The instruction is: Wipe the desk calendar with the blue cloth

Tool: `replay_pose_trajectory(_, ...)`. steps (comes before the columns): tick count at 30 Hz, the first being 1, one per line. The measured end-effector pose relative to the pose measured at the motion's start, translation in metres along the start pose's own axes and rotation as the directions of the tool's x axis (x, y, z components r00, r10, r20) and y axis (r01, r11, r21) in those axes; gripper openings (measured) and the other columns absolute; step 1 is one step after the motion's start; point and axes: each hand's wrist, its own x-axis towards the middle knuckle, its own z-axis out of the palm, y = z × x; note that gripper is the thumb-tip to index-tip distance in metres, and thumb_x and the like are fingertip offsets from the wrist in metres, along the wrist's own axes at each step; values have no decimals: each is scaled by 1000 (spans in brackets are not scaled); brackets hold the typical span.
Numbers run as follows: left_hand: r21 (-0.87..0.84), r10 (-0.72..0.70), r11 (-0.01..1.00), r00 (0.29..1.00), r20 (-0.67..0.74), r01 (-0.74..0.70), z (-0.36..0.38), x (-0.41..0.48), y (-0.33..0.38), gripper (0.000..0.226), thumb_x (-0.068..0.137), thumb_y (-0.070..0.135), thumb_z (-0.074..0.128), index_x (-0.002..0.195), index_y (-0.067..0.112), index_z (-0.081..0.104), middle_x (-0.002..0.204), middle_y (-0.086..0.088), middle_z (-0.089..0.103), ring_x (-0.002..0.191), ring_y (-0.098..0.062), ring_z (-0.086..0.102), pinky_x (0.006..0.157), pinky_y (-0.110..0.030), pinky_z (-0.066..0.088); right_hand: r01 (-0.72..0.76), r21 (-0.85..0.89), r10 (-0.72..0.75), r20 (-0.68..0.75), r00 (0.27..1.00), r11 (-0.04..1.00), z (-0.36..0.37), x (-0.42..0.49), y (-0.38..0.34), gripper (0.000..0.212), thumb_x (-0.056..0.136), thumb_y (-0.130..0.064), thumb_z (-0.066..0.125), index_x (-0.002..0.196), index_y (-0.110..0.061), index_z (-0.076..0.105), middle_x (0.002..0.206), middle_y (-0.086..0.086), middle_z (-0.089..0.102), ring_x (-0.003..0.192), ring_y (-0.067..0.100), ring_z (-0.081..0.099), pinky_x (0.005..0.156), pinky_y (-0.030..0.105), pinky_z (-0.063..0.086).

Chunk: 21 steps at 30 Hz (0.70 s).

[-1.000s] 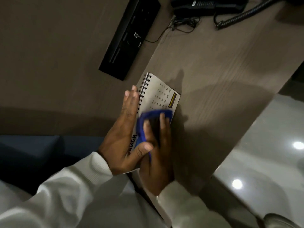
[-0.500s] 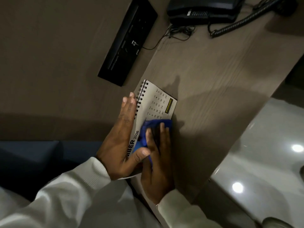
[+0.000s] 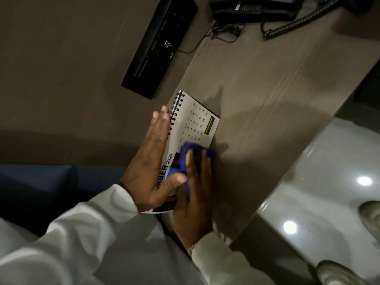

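A white spiral-bound desk calendar (image 3: 195, 120) lies on the wooden desk (image 3: 267, 89), its date grid showing at the far end. My left hand (image 3: 152, 161) lies flat along the calendar's spiral edge, fingers straight, thumb across the page, holding it in place. My right hand (image 3: 195, 192) presses the blue cloth (image 3: 190, 150) onto the calendar's near half, fingers over the cloth. The cloth and my hands hide the near part of the page.
A black rectangular panel (image 3: 160, 46) sits in the desk to the far left. A black desk phone (image 3: 257, 9) with a coiled cord (image 3: 304, 19) stands at the far edge. The desk's right edge drops to a glossy floor (image 3: 329, 182).
My right hand has drawn the blue cloth back toward me along the calendar, uncovering more of the date grid. My left hand keeps its place on the spiral edge.
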Motion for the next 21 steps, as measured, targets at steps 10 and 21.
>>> replay_pose_trajectory(10,9,11,1000,1000,4,-11,0,-1,-4,102,91,67,26,152,-9,-2,166,-24,-6,156,-31,-11,128,-39,1,41,-76,-48,-87,995,996,-23,84,-13,55,98,-14,43,148,-28,24,163,10,14,152,31,5,121,52,19)
replay_pose_trajectory(21,5,-13,1000,1000,5,13,1,-2,-5,104,88,71,29,154,-2,-5,167,-18,-7,156,-28,-11,128,-41,3,-86,-196,96,40,995,977,-13,-10,-10,54,95,-29,40,147,-18,33,158,9,31,148,29,23,113,53,37)
